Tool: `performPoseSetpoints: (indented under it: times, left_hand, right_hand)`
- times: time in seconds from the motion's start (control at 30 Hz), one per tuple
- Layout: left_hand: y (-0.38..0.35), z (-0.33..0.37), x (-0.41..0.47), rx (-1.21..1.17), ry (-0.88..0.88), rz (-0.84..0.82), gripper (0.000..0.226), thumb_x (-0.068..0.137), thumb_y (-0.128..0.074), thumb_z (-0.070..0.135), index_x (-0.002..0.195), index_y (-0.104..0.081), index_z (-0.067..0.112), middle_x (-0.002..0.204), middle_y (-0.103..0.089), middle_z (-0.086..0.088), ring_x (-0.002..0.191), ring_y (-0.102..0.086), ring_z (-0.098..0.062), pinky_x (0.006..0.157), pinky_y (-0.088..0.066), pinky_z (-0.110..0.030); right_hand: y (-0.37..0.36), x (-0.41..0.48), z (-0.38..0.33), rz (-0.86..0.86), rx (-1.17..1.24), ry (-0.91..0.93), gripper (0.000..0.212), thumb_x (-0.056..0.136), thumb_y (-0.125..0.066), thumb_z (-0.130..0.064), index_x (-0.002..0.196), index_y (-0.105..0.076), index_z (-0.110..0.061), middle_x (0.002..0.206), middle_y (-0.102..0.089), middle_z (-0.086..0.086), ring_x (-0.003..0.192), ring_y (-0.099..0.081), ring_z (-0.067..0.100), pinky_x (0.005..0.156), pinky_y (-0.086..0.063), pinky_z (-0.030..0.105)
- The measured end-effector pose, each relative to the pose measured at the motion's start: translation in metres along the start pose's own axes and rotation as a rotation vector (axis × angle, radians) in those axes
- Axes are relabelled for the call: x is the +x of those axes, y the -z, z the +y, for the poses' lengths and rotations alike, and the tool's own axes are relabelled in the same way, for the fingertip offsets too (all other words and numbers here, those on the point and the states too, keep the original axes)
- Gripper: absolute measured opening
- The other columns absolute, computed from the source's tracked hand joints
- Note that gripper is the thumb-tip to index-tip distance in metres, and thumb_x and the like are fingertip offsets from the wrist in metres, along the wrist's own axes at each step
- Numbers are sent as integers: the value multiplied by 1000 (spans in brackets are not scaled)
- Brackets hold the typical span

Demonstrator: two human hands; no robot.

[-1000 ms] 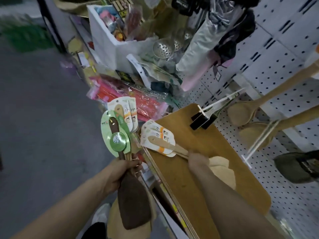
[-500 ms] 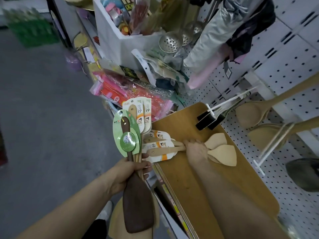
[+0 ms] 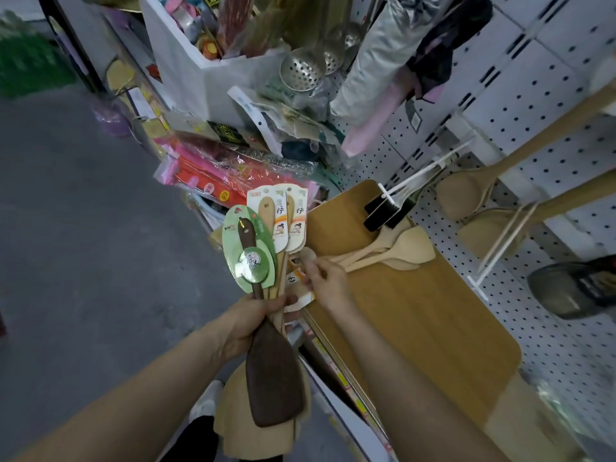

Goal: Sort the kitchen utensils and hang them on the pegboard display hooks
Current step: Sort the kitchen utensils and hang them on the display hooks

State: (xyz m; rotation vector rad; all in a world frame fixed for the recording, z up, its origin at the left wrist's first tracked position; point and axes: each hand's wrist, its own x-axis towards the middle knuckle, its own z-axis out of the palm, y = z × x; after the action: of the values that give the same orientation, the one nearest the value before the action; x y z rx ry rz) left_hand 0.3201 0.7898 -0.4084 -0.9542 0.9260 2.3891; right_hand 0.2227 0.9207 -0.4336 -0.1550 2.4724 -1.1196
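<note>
Dark brown spatula (image 3: 273, 381), green card (image 3: 248, 248), pale wooden spatulas (image 3: 405, 250), white pegboard (image 3: 546, 105) (black-dotted)

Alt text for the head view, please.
The left hand grips a bunch of carded spatulas, a dark wooden spatula in front, while the right hand pinches the handles of pale wooden spatulas lying on a wooden board beside a pegboard.

Both bare forearms reach in from the lower edge. The left grip (image 3: 256, 323) curls round a bundle of spatulas (image 3: 271, 378), thumb across the top. Just right of it and slightly ahead, the right grip (image 3: 328, 283), knuckles up, pinches the handles of pale spatulas (image 3: 410, 248).
</note>
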Motion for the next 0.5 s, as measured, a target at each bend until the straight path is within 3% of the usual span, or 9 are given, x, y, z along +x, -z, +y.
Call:
performPoseSetpoints:
  times: [0.03, 0.1, 0.17, 0.23, 0.37, 0.5]
  left_hand:
    - [-2, -1, 0, 4, 1, -14, 21, 91, -53, -3, 109, -64, -1, 99, -72, -14, 79, -72, -26, 64, -61, -36]
    - [-5, -1, -1, 34, 14, -30, 26, 94, -49, -3, 117, -61, -5, 100, -70, -20, 75, -72, -26, 63, -61, -37]
    - [-7, 0, -3, 79, 24, -38, 26, 94, -49, -4, 118, -58, -7, 99, -66, -28, 71, -71, -29, 61, -60, -37]
    - [-11, 2, -5, 121, 55, -68, 23, 93, -48, -6, 114, -58, -8, 96, -65, -29, 69, -71, -29, 58, -59, -36]
    - [-16, 6, -7, 147, 75, -94, 19, 94, -49, -5, 107, -63, -4, 86, -70, -21, 65, -70, -25, 60, -60, -33]
    - [-12, 11, 2, 113, 23, 1, 23, 97, -47, 0, 117, -55, -5, 76, -69, -12, 55, -66, -20, 50, -54, -26]
  right_hand:
    - [-4, -9, -11, -70, 173, -84, 31, 100, -53, -34, 84, -71, -15, 79, -70, 4, 78, -67, 21, 74, -55, 40]
    - [-5, -25, -25, -205, 333, -189, 33, 97, -56, -44, 85, -72, -18, 79, -72, 0, 71, -68, 16, 66, -57, 37]
    - [-1, -38, -29, -310, 430, -224, 20, 95, -62, -38, 98, -71, -21, 79, -69, -4, 55, -61, 4, 45, -48, 23]
    - [2, -44, -22, -328, 540, -251, 18, 94, -65, -30, 104, -69, -15, 76, -67, -2, 47, -57, 1, 37, -39, 18]
    - [11, -45, -10, -259, 663, -285, 26, 92, -67, -16, 117, -66, -6, 97, -72, 10, 71, -70, 12, 57, -56, 23]
    - [31, -50, -2, -196, 575, -317, 14, 94, -64, -17, 107, -68, -19, 85, -72, -2, 70, -67, 5, 55, -48, 15]
